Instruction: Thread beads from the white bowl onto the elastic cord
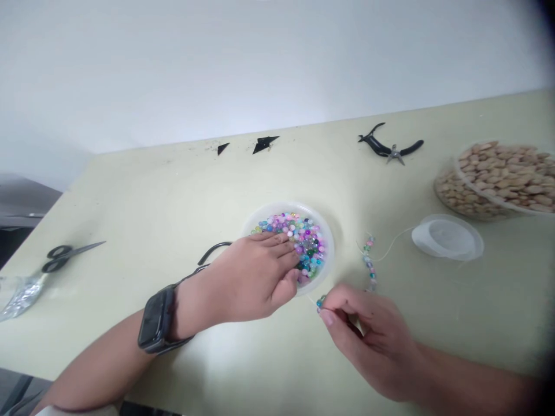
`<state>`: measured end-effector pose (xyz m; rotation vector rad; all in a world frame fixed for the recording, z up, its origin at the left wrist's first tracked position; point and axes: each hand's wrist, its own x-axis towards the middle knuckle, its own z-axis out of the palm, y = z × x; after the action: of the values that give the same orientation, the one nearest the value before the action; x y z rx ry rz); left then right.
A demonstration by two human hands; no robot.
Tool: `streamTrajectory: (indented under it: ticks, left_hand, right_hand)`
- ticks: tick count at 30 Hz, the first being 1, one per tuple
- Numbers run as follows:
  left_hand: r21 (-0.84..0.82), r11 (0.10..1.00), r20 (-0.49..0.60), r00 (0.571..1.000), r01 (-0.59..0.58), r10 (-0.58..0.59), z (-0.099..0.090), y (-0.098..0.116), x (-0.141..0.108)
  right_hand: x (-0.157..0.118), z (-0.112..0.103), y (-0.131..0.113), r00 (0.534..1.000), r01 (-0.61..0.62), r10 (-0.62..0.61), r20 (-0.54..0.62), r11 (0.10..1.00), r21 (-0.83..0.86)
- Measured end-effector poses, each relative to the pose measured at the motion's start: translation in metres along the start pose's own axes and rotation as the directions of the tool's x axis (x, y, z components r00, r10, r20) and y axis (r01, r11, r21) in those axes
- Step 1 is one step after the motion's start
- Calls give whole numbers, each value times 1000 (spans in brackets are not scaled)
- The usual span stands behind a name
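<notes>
A shallow translucent bowl [328,248] holds many small coloured beads [299,234]. My left hand [254,274] lies across the bowl's near left side, palm down, with fingers stretched out over the beads; its fingertips are partly among them, and the palm side is hidden. To the right of the bowl, my right hand [373,335] pinches a string of beads [370,266] between thumb and forefinger. A few beads stick out at the fingertips, while the rest of the strand trails on the table behind the hand.
A white spool [446,237] with clear thread lies at right, beside a tub of nuts or seeds [511,176]. Black-handled pliers [381,147] and dark scraps [264,143] lie near the wall. At left are scissors [65,254] and a clear plastic container [19,297].
</notes>
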<state>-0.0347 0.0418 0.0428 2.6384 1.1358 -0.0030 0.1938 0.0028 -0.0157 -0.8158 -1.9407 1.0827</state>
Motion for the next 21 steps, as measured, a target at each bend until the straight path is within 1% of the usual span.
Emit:
streamTrajectory:
  ticks: [4,8,15,21]
  left_hand:
    - [-19,1000,-9,1000,-7,7,1,0,2]
    - [-36,999,9,1000,11,-10,1,-1,4]
    - [-5,1000,16,999,31,-31,0,1,5]
    - [13,1000,-12,1000,19,-19,1,-1,5]
  right_hand:
    - [0,1,1,1000,3,-3,-5,1000,-2]
    - [0,0,1,1000,8,-8,7,1000,-13]
    - [0,0,0,1000,2,-2,-12,1000,-24]
    - [-1,1,0,1000,7,-8,-22,1000,-26]
